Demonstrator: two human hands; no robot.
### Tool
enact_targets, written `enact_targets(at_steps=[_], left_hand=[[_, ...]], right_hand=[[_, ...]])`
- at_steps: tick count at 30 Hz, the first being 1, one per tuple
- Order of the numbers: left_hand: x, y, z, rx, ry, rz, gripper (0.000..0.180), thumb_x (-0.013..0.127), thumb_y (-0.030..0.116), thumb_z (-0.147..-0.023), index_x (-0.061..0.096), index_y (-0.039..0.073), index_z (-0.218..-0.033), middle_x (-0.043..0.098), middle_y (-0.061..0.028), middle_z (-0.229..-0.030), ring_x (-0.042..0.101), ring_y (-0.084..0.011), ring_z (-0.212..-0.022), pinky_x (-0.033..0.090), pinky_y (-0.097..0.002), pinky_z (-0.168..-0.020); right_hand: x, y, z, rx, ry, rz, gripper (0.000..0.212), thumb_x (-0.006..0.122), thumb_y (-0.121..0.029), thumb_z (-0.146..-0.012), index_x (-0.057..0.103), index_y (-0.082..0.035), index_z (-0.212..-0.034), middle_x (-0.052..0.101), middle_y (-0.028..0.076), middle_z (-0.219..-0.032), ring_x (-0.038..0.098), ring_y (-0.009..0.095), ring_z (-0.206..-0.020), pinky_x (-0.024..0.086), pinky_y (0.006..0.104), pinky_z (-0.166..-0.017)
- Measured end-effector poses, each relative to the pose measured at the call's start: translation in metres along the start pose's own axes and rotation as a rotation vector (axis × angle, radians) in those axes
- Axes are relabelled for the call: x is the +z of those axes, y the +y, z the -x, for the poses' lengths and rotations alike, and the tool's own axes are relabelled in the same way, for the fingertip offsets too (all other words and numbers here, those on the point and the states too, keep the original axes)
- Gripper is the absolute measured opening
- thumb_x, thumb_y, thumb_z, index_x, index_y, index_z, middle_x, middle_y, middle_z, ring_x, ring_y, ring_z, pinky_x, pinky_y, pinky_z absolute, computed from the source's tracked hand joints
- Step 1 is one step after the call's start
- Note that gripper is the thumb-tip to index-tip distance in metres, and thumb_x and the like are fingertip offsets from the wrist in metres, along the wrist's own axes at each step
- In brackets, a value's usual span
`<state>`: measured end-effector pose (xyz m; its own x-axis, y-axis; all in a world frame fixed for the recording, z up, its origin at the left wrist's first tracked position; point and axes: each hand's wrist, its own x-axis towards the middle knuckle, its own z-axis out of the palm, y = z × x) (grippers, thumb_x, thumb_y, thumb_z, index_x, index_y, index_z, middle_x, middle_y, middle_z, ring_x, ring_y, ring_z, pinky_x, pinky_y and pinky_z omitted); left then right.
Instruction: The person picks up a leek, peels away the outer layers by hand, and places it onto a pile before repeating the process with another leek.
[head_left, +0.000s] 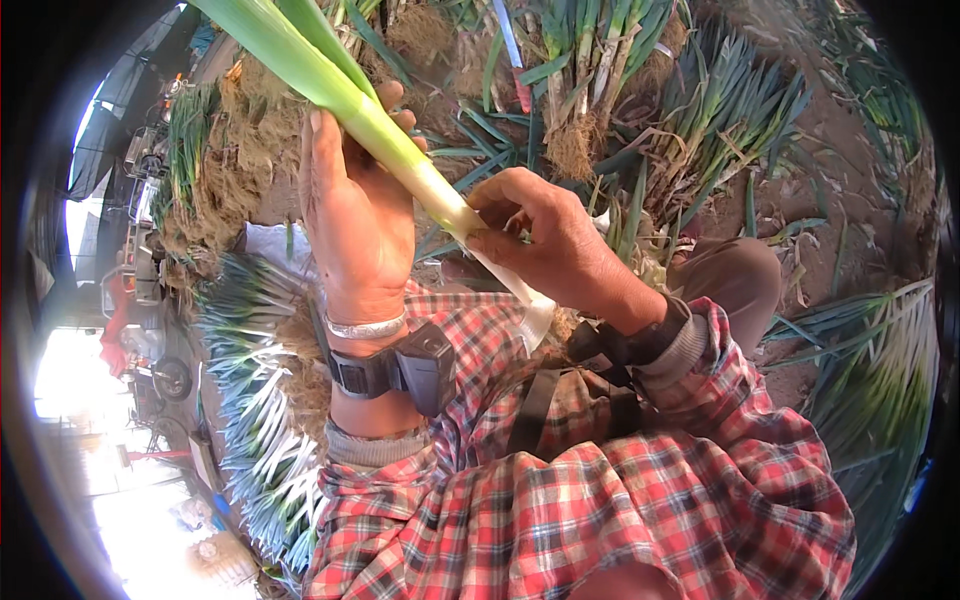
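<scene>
A thick leek (405, 160), green at the upper left and white toward the root end, slants across in front of me. My left hand (360, 225) is closed around its green-white part, palm turned up and fingertips curling over the far side. My right hand (545, 235) has thumb and fingers pinched against the white shaft. Below it a pale, loose strip of outer leaf (537, 322) hangs at the white end, over my lap. Part of the shaft is hidden behind the right fingers.
Bundles of leeks (715, 120) with roots lie ahead on the soil. A long row of leeks (265, 370) is stacked at my left, another pile (880, 370) at my right. A long tool with blue and red parts (515, 60) lies ahead. Motorbikes (165, 385) stand farther left.
</scene>
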<state>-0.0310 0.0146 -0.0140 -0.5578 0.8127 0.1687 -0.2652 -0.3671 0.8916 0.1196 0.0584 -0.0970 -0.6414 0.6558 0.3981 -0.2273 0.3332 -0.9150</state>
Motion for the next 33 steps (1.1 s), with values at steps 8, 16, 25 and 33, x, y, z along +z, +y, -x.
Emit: enact_targets(at_steps=[8, 16, 25, 33], left_hand=[[0.000, -0.009, 0.001, 0.062, -0.045, -0.026, 0.031, 0.063, 0.018, -0.094, 0.054, 0.005, -0.121, 0.063, -0.0066, -0.101, 0.059, -0.0144, -0.089, 0.049, -0.0305, -0.075], [0.006, 0.008, -0.009, 0.129, 0.034, -0.159, 0.026, 0.066, 0.016, -0.092, 0.058, 0.005, -0.114, 0.061, -0.0014, -0.093, 0.059, -0.0140, -0.078, 0.052, -0.0311, -0.070], [-0.003, 0.014, -0.002, 0.185, 0.023, -0.358, 0.030, 0.069, 0.011, -0.088, 0.057, 0.004, -0.114, 0.062, -0.0024, -0.092, 0.060, -0.0143, -0.071, 0.051, -0.0286, -0.063], [-0.024, 0.002, 0.007, -0.099, 0.042, -0.139, 0.034, 0.062, 0.026, -0.094, 0.051, 0.004, -0.117, 0.061, -0.0085, -0.097, 0.063, -0.0177, -0.085, 0.057, -0.0359, -0.070]], right_hand=[[0.022, 0.005, 0.004, -0.078, 0.141, 0.332, 0.025, 0.075, -0.009, -0.078, 0.056, -0.001, -0.091, 0.059, 0.007, -0.083, 0.058, 0.015, -0.072, 0.047, 0.0304, -0.065], [0.015, 0.010, -0.013, 0.187, -0.054, -0.316, 0.026, 0.076, -0.011, -0.076, 0.055, 0.000, -0.087, 0.056, 0.005, -0.074, 0.052, 0.013, -0.068, 0.043, 0.0323, -0.061], [0.012, -0.011, 0.000, -0.190, -0.215, 0.092, 0.020, 0.071, -0.005, -0.076, 0.052, -0.005, -0.082, 0.054, 0.008, -0.081, 0.052, 0.021, -0.069, 0.042, 0.0293, -0.065], [0.021, -0.011, 0.030, 0.349, -0.249, -0.722, 0.015, 0.060, -0.013, -0.094, 0.050, -0.001, -0.094, 0.055, 0.002, -0.077, 0.055, 0.008, -0.074, 0.045, 0.0255, -0.064]])
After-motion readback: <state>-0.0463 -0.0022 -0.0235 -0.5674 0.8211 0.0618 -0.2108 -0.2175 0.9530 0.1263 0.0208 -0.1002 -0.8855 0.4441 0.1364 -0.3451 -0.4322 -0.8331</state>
